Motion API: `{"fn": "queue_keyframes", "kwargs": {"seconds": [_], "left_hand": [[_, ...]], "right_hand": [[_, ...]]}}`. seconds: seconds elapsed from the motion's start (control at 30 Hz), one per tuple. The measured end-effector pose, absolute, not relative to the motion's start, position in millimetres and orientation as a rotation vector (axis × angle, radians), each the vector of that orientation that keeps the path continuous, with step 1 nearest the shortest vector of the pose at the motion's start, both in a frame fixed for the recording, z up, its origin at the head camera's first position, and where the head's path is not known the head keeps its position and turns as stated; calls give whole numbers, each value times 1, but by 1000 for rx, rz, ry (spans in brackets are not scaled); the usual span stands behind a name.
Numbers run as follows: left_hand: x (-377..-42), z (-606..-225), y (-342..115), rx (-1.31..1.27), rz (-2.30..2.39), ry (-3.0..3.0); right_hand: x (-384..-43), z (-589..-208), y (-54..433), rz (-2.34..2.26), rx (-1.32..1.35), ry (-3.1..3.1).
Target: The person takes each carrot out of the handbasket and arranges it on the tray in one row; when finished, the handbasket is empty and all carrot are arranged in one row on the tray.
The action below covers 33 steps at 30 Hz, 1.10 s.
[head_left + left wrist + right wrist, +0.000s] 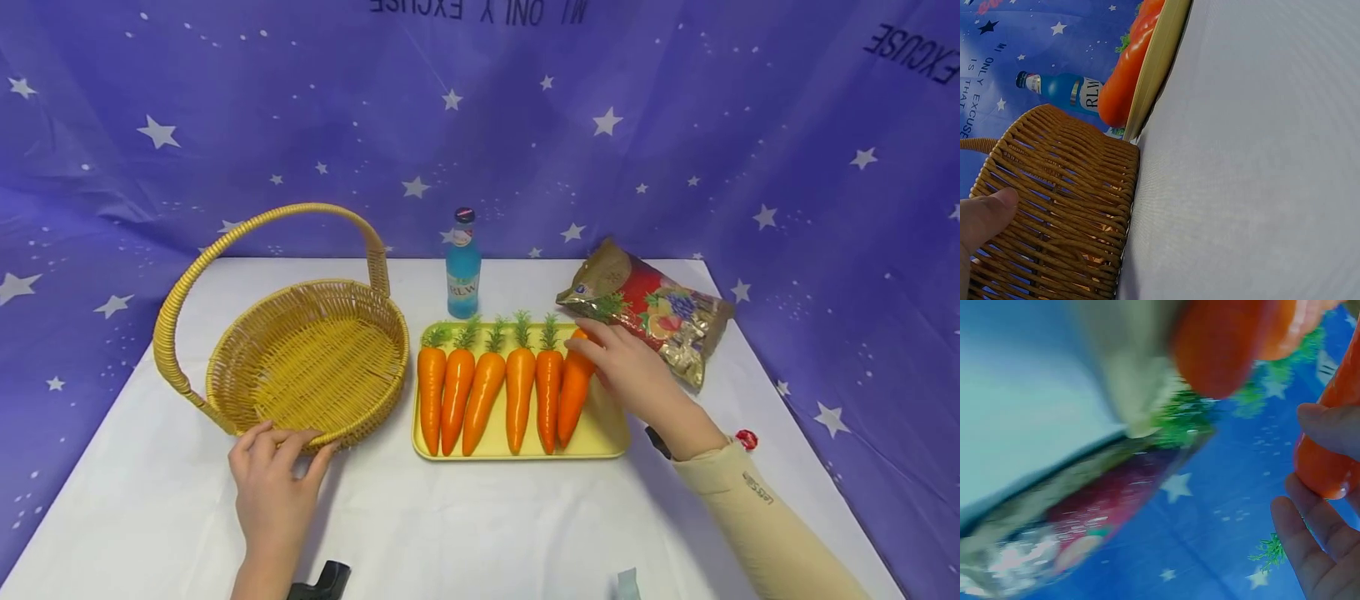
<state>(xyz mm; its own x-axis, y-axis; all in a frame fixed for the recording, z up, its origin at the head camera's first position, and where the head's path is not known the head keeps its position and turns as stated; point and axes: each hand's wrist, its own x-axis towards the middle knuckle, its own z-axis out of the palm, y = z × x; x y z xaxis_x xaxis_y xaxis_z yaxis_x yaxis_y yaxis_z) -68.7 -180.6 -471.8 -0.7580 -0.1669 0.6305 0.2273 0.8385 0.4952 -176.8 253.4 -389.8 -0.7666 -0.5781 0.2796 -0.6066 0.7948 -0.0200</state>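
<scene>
At the near rim of a round wicker basket [330, 358], my left hand [273, 475] holds on, its fingers over the edge. The left wrist view has my thumb [988, 219] against the basket's woven side [1072, 206]. My right hand [630, 367] grips the thick top end of the rightmost carrot [576, 392]. In the right wrist view that carrot [1329, 462] sits between thumb and fingers, its green leaves partly behind the hand. Several other carrots [520, 400] lie side by side on a yellow tray [607, 433], leaves toward the back.
A blue bottle [463, 275] stands upright behind the tray. A shiny red and gold snack bag [675, 308] lies beyond my right hand. One small red wrapped piece [747, 439] is by the right sleeve. A starry purple cloth [480, 125] hangs behind the white table [480, 533].
</scene>
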Motion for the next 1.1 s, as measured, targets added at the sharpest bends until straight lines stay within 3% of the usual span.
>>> {"fn": "queue_keyframes", "kwargs": {"seconds": [0.5, 1.1], "left_hand": [[-64, -470, -189, -19, -751, -2332], [-58, -468, -192, 4, -733, -2329]], "right_hand": [[-173, -424, 287, 131, 883, -2782], [-178, -447, 282, 245, 857, -2820]]}}
